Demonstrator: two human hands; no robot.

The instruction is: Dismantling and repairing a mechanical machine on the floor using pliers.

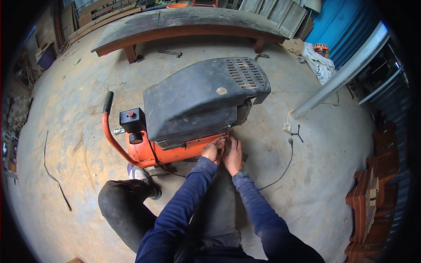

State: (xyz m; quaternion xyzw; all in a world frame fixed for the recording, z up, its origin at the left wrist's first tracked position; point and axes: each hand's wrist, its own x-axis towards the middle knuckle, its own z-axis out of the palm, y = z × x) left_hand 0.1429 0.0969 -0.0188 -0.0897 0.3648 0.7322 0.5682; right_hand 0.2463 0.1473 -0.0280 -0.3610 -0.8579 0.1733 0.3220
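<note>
An air compressor with a dusty black plastic cover (pixel 193 98) and an orange tank (pixel 171 154) stands on the floor before me. At its left end are an orange handle (pixel 108 133) with a black grip and a black switch box (pixel 132 120) with a red knob. Close together, both my hands are at the tank's right end, just below the cover. My left hand (pixel 212 150) has its fingers closed in a pinch by a small metal part; what they hold is too small to make out. My right hand (pixel 232 155) reaches round the tank's end, its fingertips partly hidden.
A long low wooden table (pixel 188 26) stands beyond the compressor, with a hammer (pixel 170 53) on the floor near it. To the right are a metal post (pixel 342 70), a black cable with a plug (pixel 289 158) and brown wooden furniture (pixel 362 206). A dark cord (pixel 51 175) lies at left.
</note>
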